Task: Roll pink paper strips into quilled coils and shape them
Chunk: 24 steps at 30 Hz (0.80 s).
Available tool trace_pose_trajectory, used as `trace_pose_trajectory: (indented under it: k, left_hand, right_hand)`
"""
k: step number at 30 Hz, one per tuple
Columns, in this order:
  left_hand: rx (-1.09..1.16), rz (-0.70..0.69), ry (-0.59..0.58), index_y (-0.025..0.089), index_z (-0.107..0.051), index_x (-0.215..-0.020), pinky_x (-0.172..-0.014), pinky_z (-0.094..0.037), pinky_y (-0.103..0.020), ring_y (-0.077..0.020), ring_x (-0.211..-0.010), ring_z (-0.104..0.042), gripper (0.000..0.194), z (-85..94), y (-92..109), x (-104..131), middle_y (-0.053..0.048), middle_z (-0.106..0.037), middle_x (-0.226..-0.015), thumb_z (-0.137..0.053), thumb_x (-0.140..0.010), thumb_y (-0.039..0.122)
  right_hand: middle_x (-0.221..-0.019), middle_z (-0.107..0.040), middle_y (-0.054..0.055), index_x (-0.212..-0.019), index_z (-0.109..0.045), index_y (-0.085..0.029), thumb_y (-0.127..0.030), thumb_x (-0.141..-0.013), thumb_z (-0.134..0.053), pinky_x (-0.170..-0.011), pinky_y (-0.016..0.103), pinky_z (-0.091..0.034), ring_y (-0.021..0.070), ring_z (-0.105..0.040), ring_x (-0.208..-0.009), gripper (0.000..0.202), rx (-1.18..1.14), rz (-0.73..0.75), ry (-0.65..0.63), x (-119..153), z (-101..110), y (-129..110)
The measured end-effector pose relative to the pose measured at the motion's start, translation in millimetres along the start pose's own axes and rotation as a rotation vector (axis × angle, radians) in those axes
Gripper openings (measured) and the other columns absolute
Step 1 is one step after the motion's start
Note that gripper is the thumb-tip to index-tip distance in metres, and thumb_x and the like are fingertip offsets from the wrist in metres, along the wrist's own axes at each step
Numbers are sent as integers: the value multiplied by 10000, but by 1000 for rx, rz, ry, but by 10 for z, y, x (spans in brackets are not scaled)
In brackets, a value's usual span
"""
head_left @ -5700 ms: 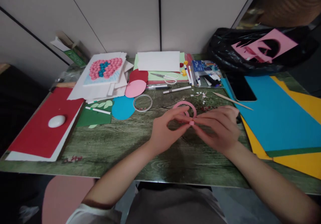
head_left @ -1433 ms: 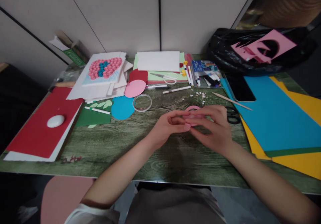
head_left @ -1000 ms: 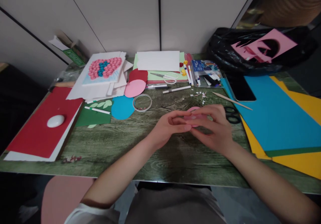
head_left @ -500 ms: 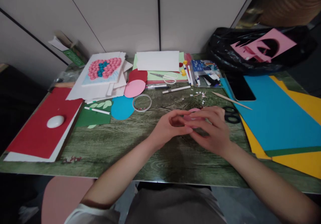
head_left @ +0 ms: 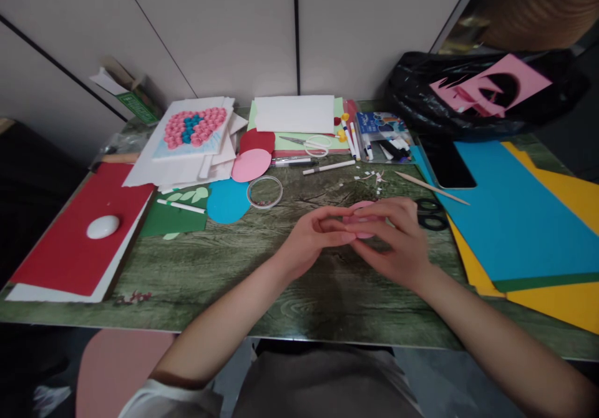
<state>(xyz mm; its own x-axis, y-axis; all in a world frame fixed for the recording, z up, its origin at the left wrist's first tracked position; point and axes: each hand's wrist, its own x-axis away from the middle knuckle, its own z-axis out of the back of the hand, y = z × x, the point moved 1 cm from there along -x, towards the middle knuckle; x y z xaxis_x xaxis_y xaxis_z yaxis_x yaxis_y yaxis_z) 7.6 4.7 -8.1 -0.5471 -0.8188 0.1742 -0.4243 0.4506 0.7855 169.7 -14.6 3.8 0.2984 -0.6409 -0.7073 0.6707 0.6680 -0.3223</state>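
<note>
Two hands, tips meeting over pink paper (head_left: pixel 364 205), just above the green wood-look table (head_left: pixel 224 281).
L hand (head_left: pixel 311 237) has fingers curved, thumb & forefingers closing on the paper; R hand (head_left: pixel 400 234) comes in opp. w/ fingers slightly fanned, tips on it too. Exact pinch pt hidden, can't tell from here. Paper's btwn & behind the fingertips, partly covered. Just right of R fingers: dark scissors handles (head_left: pixel 433 229), then blue sheet (head_left: pixel 524 218) w/ phone (head_left: pixel 449 163) on it. Beyond fingers: white scraps (head_left: pixel 378 189), pointed wooden stick (head_left: pixel 433 188), white marker (head_left: pixel 329 167), white-handled scissors (head_left: pixel 318 153). Left of L fingers: clear ring (head_left: pixel 264 206), blue disc (head_left: pixel 228 203); farthest out, red sheet (head_left: pixel 65 243) w/ white oval (head_left: pixel 103 226) on top.
</note>
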Motion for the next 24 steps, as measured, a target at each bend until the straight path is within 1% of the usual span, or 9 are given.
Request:
trace_pose_trajectory:
  k: [5, 9, 12, 16, 21, 24]
  left_hand:
    - [-24, -22, 11, 194, -671, -946, -732, -442, -262, -82, -654, -597, 367, 2, -31, -3, 23, -660, -693, -768, -600, 120]
    - [-25, 8, 14, 196, -663, -968, -725, -441, -259, -83, -662, -592, 411, -8, -24, 0, 26, -652, -704, -782, -580, 126]
    - [-6, 62, -5, 196, -653, -999, -756, -438, -272, -98, -705, -614, 420, -20, 2, 6, 4, -680, -760, -771, -601, 131]
    - [45, 60, -37, 182, -656, -995, -838, -425, -306, -128, -785, -640, 376, -19, 18, 10, -33, -706, -846, -745, -634, 125]
    - [58, 72, -33, 176, -657, -985, -850, -414, -318, -128, -761, -640, 375, -1, -7, 4, -29, -709, -819, -745, -626, 108]
    - [44, 61, -21, 171, -656, -982, -837, -414, -319, -132, -752, -641, 377, -5, -5, 2, -28, -707, -797, -749, -621, 112]
  right_hand:
    - [-902, -657, 6, -883, -627, -287, -185, -694, -701, -781, 414, -426, 215, -570, -882, 228, 59, 50, 14, -11, 2, -16]
    - [-861, -667, -9, -874, -616, -282, -197, -692, -702, -794, 412, -419, 209, -573, -879, 218, 76, 97, 38, 1, 2, -7]
    - [-856, -664, -13, -875, -620, -282, -197, -693, -704, -795, 404, -429, 203, -575, -893, 219, 50, 83, 49, 9, 3, 8]
    - [-874, -663, -7, -883, -627, -280, -169, -672, -725, -781, 402, -449, 203, -575, -892, 258, 14, 58, 45, -2, 20, 9]
    - [-864, -657, -8, -846, -624, -275, -140, -667, -725, -774, 402, -464, 205, -572, -892, 246, -28, 58, 39, -20, 42, -9]
    - [-896, -657, 3, -851, -635, -274, -157, -665, -728, -778, 408, -457, 210, -564, -901, 239, -20, 22, 26, -13, 36, -8]
